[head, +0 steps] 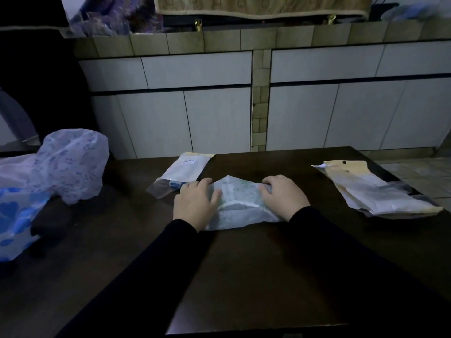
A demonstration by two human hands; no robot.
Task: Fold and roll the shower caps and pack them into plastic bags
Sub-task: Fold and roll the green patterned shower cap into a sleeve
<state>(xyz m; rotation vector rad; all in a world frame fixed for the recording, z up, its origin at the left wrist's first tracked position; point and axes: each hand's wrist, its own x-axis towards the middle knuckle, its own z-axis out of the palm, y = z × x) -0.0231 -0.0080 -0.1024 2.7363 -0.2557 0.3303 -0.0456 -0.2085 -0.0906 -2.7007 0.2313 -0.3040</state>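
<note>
Shower cap [240, 203]: pale, faint green speckled print, lying partly folded on dark table [244, 276], centre, near far edge. Peak of a fold pointing away from wearer; white gathered band running across middle. Near corners covered by both wrists; exact outline not readable.

Left hand [195, 203]: palm down on cap's left part, fingers spread and fairly straight, pressing flat. Nothing pinched as far as visible. Fingertips just touching or overlapping the neighbouring bag; cannot tell which.

Right hand [283, 196]: on cap's right part, fingers curled at far edge, apparently pinching the film. Fingertips hidden under knuckles, so grip judged from curl only. Black sleeves [329, 252] covering both forearms.

Packed bag [181, 173]: clear plastic with pale card header, just beyond left hand, tilted. Something blue inside at near end, partly hidden by left fingers. Label print too small to read.

Stack of empty bags [375, 189]: right side of table, well apart from cap, headers with hang hole toward far end. Count not determinable; layers overlapping, near end overhanging table edge.

Heap of loose caps [70, 164]: left side, white with blue print; a bluer one [17, 215] cut off by frame edge.

Beyond table: white tiled cabinet front [195, 101], dim. Upper shelf items blurred, unidentifiable.
</note>
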